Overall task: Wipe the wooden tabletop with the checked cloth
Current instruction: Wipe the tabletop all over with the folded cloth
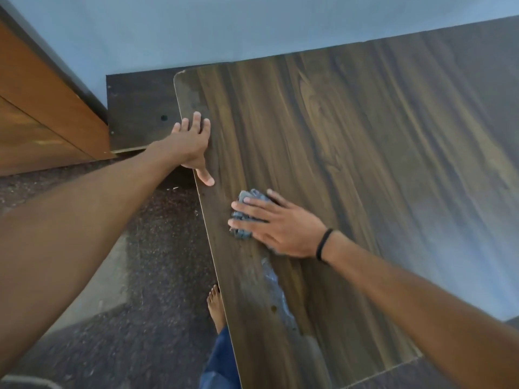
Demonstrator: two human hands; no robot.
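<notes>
I have the right hand (280,226) flat, fingers straight and spread, pressing the bunched checked cloth (243,234) onto the wooden tabletop (351,136) near its left edge. The left hand (193,144) rests there, fingers relaxed. I judge the wipe partway done, with the pale smear (273,282) and dusty far corner (186,88) unwiped.

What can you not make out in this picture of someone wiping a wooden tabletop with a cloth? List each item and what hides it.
Head view: most of the checked cloth, covered by the right hand.
Head view: right side of the wooden tabletop, cut off by the frame edge.
Head view: palm of the left hand, facing down on the table edge.
Head view: pale streak, too blurred to identify.
</notes>
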